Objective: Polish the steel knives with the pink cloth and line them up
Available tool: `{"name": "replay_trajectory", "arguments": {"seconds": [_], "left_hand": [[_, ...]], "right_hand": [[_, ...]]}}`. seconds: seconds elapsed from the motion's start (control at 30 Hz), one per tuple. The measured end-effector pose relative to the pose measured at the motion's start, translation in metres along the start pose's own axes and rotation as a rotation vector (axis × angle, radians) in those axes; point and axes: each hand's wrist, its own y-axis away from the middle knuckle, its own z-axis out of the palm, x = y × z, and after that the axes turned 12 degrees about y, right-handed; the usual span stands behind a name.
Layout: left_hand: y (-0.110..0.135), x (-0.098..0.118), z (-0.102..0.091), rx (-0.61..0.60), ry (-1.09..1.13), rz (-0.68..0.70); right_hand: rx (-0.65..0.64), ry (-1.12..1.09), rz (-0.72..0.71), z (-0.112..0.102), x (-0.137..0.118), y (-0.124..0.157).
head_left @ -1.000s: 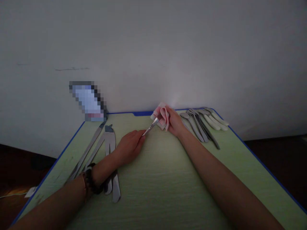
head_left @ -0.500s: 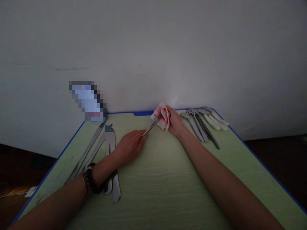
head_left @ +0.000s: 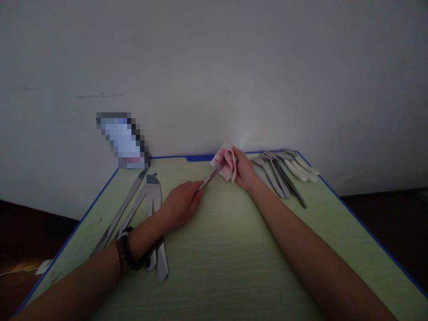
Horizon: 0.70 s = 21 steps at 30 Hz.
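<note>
My left hand (head_left: 182,203) is closed around one end of a slim piece of metal cutlery (head_left: 209,177), which slants up and away to the right. Its far end is hidden in a folded pink and white cloth (head_left: 228,162), so its kind does not show. My right hand (head_left: 245,169) is closed on that cloth, wrapping it about the metal. Beneath and beside my left forearm lie several flat metal table knives (head_left: 162,258), partly covered by the arm. Right of my right hand, several metal spoons (head_left: 272,176) lie in a fanned group.
White-handled cutlery (head_left: 296,169) lies beside the spoons at the back right. A pixelated phone-like screen (head_left: 122,140) leans against the wall (head_left: 214,67) at the back left. The pale green table (head_left: 220,267) has a blue edge. A white cable lies low on the left.
</note>
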Motion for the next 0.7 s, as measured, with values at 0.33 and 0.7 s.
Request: {"name": "replay_trajectory", "arguments": {"seconds": [0.33,0.7], "left_hand": [[0.0000,-0.0014,0.0007,-0.006,-0.015,-0.010],[-0.0004,0.0010,-0.0014,-0.020,-0.008,-0.011]], "right_hand": [[-0.031,0.035,-0.053,0.0005,-0.0008,0.0032],[-0.007,0.048,-0.039,0.0046,-0.0034,0.0055]]}}
